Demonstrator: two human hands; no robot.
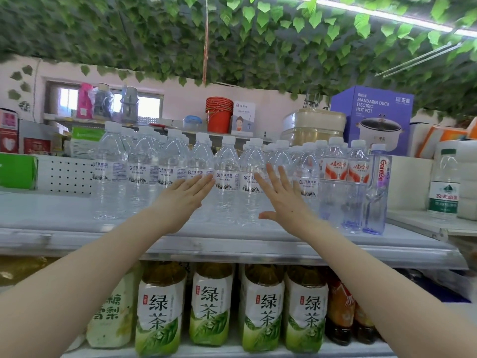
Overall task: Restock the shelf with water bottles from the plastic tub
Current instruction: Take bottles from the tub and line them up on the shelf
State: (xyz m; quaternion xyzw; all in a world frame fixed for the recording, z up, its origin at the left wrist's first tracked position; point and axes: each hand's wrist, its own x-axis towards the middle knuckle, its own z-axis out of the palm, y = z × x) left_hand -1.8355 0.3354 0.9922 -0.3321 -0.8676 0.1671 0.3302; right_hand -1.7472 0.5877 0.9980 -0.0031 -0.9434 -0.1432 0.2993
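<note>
Head view: both hands reach up to the front row of water bottles (227,174) on the shelf (77,236).

The left hand (184,196) and the right hand (285,202), at mid-frame, are both released, fingers straight and spread, holding nothing. Their fingertips are at or just short of the bottle labels; actual contact I cannot tell. The clear bottles stand upright in rows across the middle of the frame. Red-labelled bottles (346,171) stand just to their right, and green tea bottles (210,306) sit on the level below. The plastic tub is not in view. This looks like squaring up the row. To do it well, press low on the bottle bodies with flat palms and push evenly, since light bottles tip if pushed near the caps. Keep the front line parallel to the shelf edge, and leave the red-labelled neighbours undisturbed.
</note>
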